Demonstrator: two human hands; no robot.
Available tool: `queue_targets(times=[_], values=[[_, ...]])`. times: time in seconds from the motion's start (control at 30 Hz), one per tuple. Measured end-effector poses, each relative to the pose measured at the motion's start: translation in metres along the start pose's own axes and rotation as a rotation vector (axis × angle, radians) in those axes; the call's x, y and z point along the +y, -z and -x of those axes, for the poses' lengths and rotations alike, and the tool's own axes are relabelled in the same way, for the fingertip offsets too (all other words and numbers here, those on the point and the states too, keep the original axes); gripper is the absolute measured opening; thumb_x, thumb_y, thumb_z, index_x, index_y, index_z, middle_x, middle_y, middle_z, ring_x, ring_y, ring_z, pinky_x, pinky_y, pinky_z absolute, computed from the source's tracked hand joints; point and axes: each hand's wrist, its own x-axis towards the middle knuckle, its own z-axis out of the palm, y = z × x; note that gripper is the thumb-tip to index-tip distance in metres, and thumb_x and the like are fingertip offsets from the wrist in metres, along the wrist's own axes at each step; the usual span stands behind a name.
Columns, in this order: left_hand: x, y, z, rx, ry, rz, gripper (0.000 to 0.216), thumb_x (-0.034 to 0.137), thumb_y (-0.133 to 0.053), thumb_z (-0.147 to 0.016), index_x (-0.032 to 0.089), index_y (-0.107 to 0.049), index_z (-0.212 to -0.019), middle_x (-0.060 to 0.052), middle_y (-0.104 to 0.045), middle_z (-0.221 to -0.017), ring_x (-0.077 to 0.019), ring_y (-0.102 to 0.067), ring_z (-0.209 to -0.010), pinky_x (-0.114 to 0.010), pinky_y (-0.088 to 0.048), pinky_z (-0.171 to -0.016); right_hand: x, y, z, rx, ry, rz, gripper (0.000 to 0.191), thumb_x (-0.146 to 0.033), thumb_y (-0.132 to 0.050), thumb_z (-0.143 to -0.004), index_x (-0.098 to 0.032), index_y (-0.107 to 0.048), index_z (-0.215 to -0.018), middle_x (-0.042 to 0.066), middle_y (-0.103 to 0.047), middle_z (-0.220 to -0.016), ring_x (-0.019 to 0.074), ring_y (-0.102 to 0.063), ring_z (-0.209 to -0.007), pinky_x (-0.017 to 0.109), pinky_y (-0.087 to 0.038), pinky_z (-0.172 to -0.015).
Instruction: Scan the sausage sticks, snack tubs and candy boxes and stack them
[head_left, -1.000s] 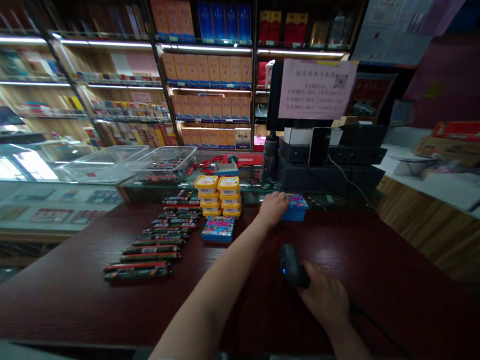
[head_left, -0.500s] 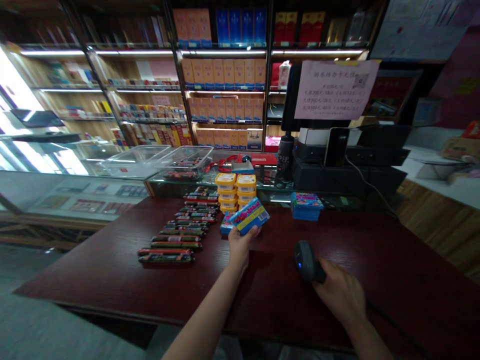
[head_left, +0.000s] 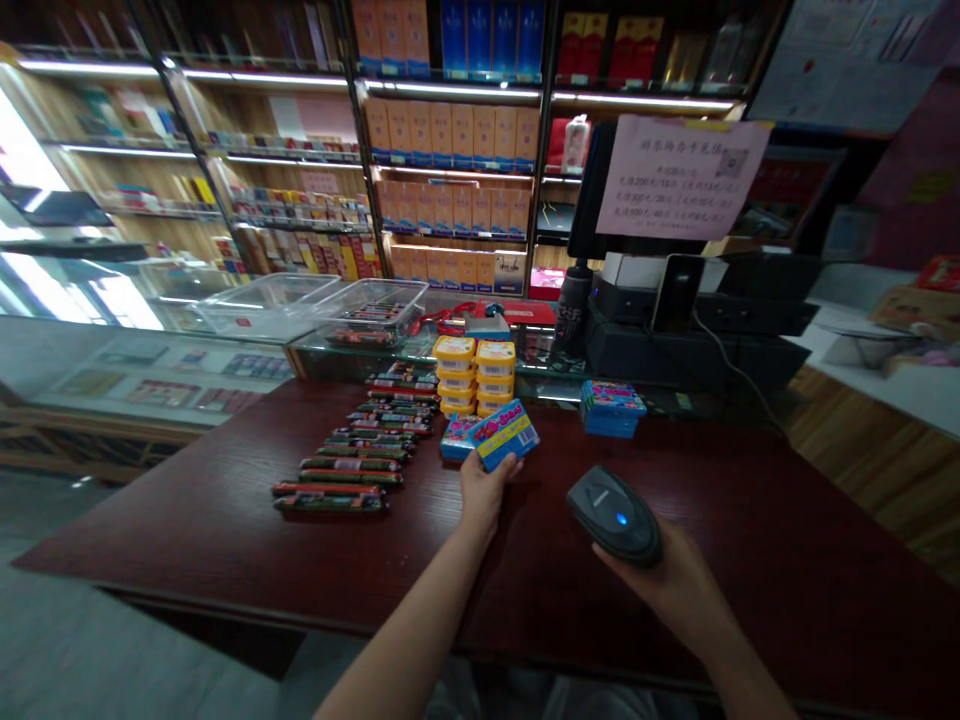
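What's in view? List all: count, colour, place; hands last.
Table: one, dark red, centre.
Wrapped sticks: many, green and red, table's left.
Tubs: two stacks, yellow, table's far edge.
Left packets: count hidden, blue, before the tubs.
Right packets: several, blue, right of the tubs.
Held packet: one, blue and yellow, before the left packets.
Scanner: one, dark grey, right of the held packet.
Trays: two, transparent, beyond the wrapped sticks.
Monitor: one, black, back right.
Sign: one, pink, on the monitor.
Phone: one, dark, below the sign.
Bottle: one, dark, left of the phone.
Shelf boxes: many, orange, blue, red, at back.
Left hand: one, on the held packet.
Right hand: one, on the scanner.
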Motion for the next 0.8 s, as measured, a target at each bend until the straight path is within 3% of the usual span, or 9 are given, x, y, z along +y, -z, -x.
queue_targets(times=[0.3, 0.43, 0.67, 0.8], values=[[0.001, -0.004, 0.0, -0.005, -0.029, -0.055, 0.054, 0.029, -0.083, -0.055, 0.012, -0.061, -0.101, -0.008, -0.071, -0.094, -0.0224, -0.068, -0.085, -0.043, -0.056, -0.083, 0.001, 0.003, -0.001, -0.019, -0.023, 0.006, 0.03, -0.04, -0.065, -0.068, -0.019, -0.069, -0.088, 0.006, -0.074, -0.088, 0.0249, -0.068, -0.082, 0.033, -0.053, -0.073], [0.001, -0.002, 0.0, -0.023, -0.041, -0.046, 0.059, 0.032, -0.084, -0.053, 0.012, -0.059, -0.102, -0.007, -0.07, -0.093, -0.0208, -0.068, -0.082, -0.042, -0.056, -0.082, 0.007, 0.004, -0.002, -0.031, -0.016, 0.047, 0.034, -0.041, -0.065, -0.069, -0.02, -0.068, -0.096, 0.006, -0.073, -0.093, 0.0236, -0.068, -0.086, 0.031, -0.052, -0.075], [0.005, -0.006, 0.001, -0.048, -0.118, -0.144, 0.046, 0.033, -0.08, -0.057, 0.012, -0.059, -0.093, -0.005, -0.069, -0.085, -0.0176, -0.066, -0.073, -0.036, -0.057, -0.074, 0.028, 0.014, -0.011, 0.049, -0.021, 0.7, 0.031, -0.032, -0.056, -0.076, -0.025, -0.062, -0.105, 0.005, -0.073, -0.087, 0.0263, -0.069, -0.079, 0.032, -0.046, -0.064], [0.029, -0.012, -0.008, -0.029, -0.288, -0.361, 0.032, 0.033, -0.073, -0.066, 0.014, -0.06, -0.088, -0.003, -0.067, -0.08, -0.017, -0.064, -0.072, -0.032, -0.055, -0.069, 0.047, 0.015, -0.014, 0.124, 0.07, 0.896, 0.028, -0.031, -0.052, -0.08, -0.024, -0.061, -0.105, 0.004, -0.072, -0.088, 0.0238, -0.068, -0.079, 0.03, -0.044, -0.062]])
